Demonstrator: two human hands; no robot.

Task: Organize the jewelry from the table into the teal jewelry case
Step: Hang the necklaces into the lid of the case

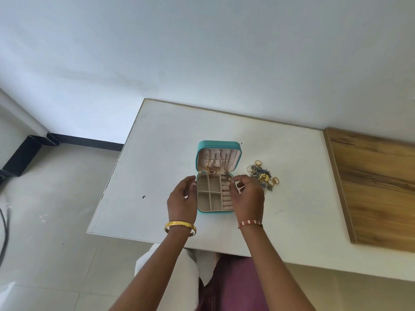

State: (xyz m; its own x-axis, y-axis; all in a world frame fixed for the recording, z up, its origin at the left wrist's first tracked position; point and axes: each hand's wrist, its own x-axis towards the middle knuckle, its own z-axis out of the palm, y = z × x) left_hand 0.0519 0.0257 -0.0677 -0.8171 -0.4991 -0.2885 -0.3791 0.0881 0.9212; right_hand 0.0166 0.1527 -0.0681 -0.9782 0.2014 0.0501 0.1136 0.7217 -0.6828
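In the open teal case (203, 212), hung gold necklaces (216, 163), bare compartments (209, 193).

White table (157, 153): open teal jewelry case (216, 144), jewelry heap (263, 176) beside it.

A white bench (170, 140) stands against a pale wall (202, 41). A wood-grain board (377, 187) lies along its right side. 2 small dark specks (143, 196) mark the bench top left of centre. Below lies a light tiled floor (45, 221) with a black skirting strip (85, 142), and what may be dark cables (5, 232) at the left edge.
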